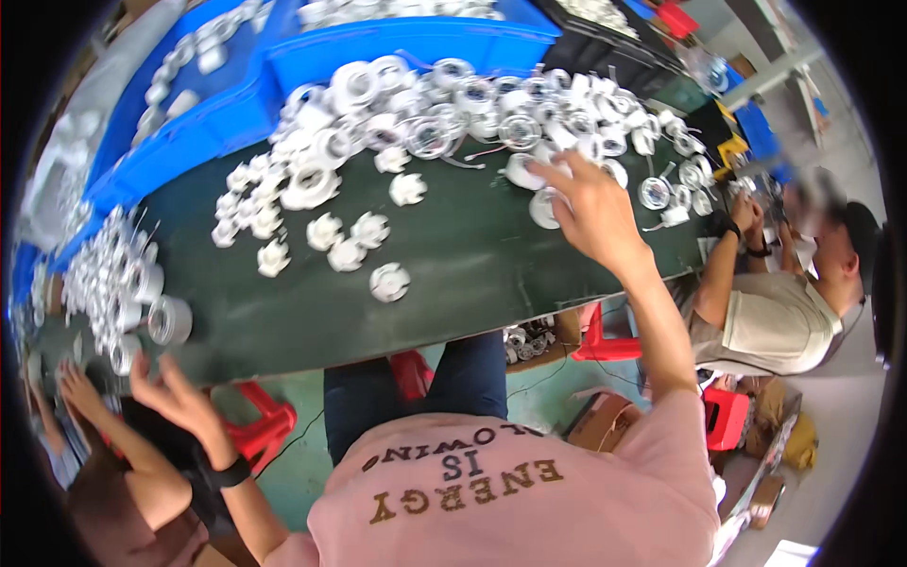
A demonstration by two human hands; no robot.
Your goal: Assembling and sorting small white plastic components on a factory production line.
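Over the right part of the green table, my right hand [597, 210] reaches in with fingers spread and slightly curled. White round housings [543, 209] lie under its fingertips; whether they touch is hard to tell. My left hand [178, 402] is off the table's front left edge, fingers apart and holding nothing. Nearest to it stands a white cylindrical housing with a clear rim [170, 320]. Small white notched caps [347, 255] lie loose in the middle, and a single white round disc [389, 282] lies closer to me.
A heap of white lamp-like housings with wires [430, 137] spans the table's back. Behind it stand blue bins [406, 47] and a black crate [619, 47]. White parts [109, 265] crowd the left. Co-workers sit at right [784, 312] and left [142, 472]. Red stools [265, 425] stand below.
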